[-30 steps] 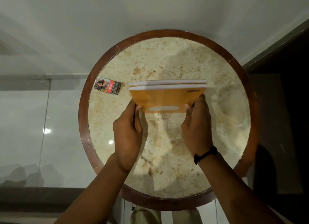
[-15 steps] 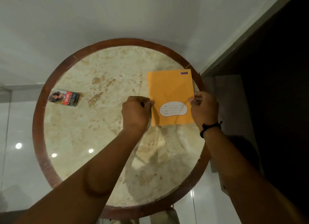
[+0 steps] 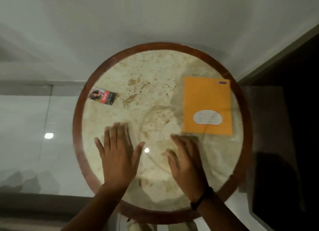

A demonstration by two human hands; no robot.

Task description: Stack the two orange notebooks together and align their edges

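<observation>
Your left hand [image 3: 117, 155] and right hand [image 3: 185, 163] both hover flat over the near half of the round marble table [image 3: 76, 120], fingers spread apart and holding nothing. The orange notebooks [image 3: 207, 99] lie flat at the table's right side, just inside the wooden rim, well clear of your right fingertips. Only one orange cover with a white label shows; you cannot tell from here whether a second sits squarely beneath it. A small printed box [image 3: 102, 96] rests near the left rim, well apart from the notebooks. A black band [image 3: 201, 199] circles your right wrist.
</observation>
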